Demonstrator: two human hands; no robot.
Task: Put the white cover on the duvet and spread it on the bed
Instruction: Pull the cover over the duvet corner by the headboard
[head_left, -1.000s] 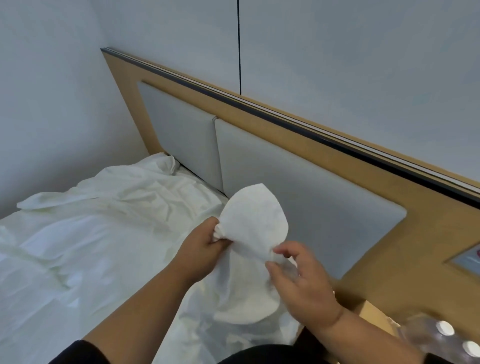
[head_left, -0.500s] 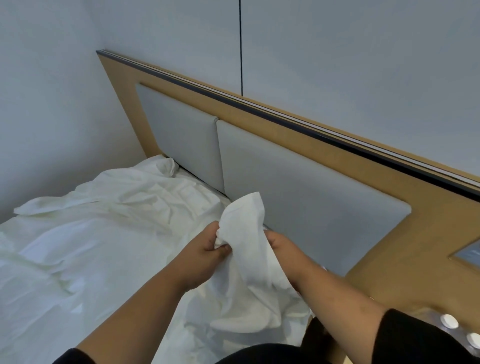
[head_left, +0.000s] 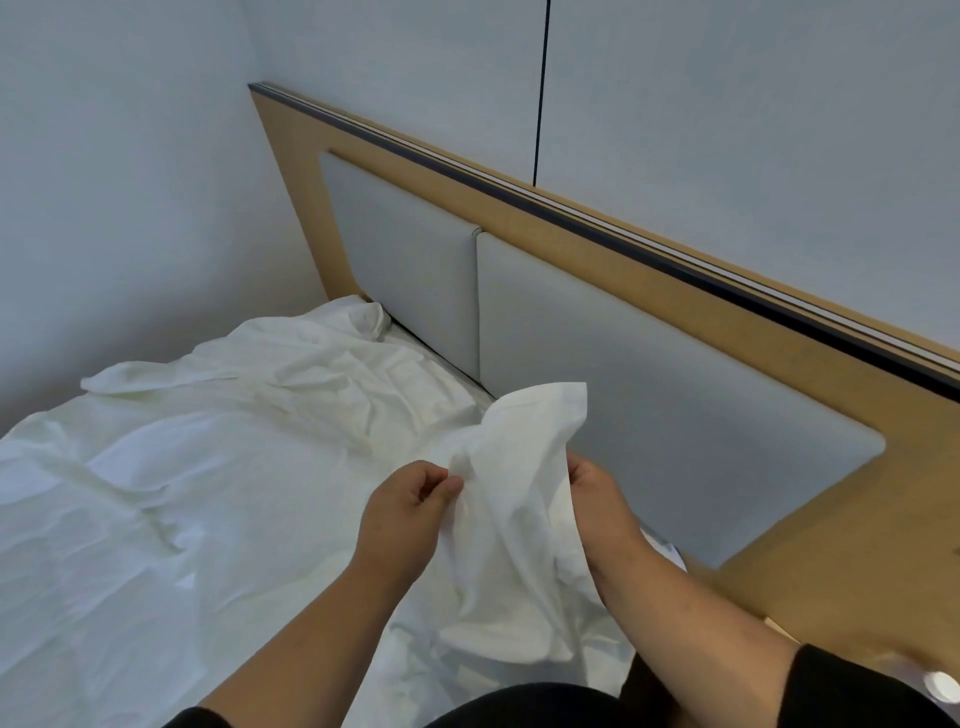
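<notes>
A corner of the white cover (head_left: 524, 457) stands lifted near the head of the bed. My left hand (head_left: 405, 514) pinches its left edge between thumb and fingers. On the right side, my right hand (head_left: 597, 499) holds the corner with its fingers tucked behind the fabric and hidden. The rest of the white bedding (head_left: 208, 467) lies crumpled across the bed to the left. I cannot tell duvet from cover in the folds.
A wooden headboard (head_left: 649, 249) with two grey padded panels (head_left: 649, 405) runs behind the bed. Grey walls close in the far left corner. A wooden bedside surface (head_left: 857, 597) sits at the right, with a white round object (head_left: 943, 686) at the frame edge.
The view has shifted right and down. My right hand went from the front of the corner to behind it. The corner now stands flatter and more squared.
</notes>
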